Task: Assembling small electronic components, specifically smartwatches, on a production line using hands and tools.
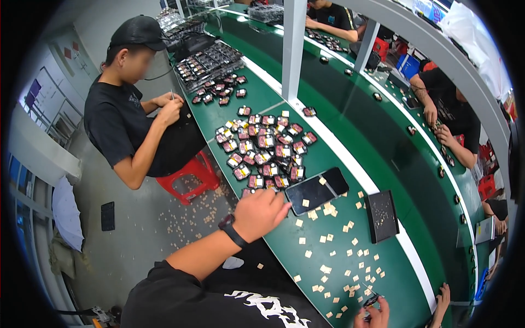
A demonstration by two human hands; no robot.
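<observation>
My left hand [261, 214], with a dark band on its wrist, reaches to the near edge of a pile of small black modules with pink-and-white labels [265, 141]. Its fingers are curled; whatever they grip is hidden by the hand. Low in the view, my right hand [374, 316] is closed on a small black module [372, 300]. A thin, bright sliver sticks out above that module, too small to name. Pale square pieces [326, 269] are scattered over the green table between my hands. A black smartphone [306, 195] lies beside my left hand.
A black tray [381, 216] with tiny bits sits near the white rail. Beyond runs a dark green conveyor [377, 158] carrying spaced-out modules. A seated co-worker [123, 104] is at the left; another person's hand [442, 302] rests at the lower right. A grey post [292, 49] rises behind the pile.
</observation>
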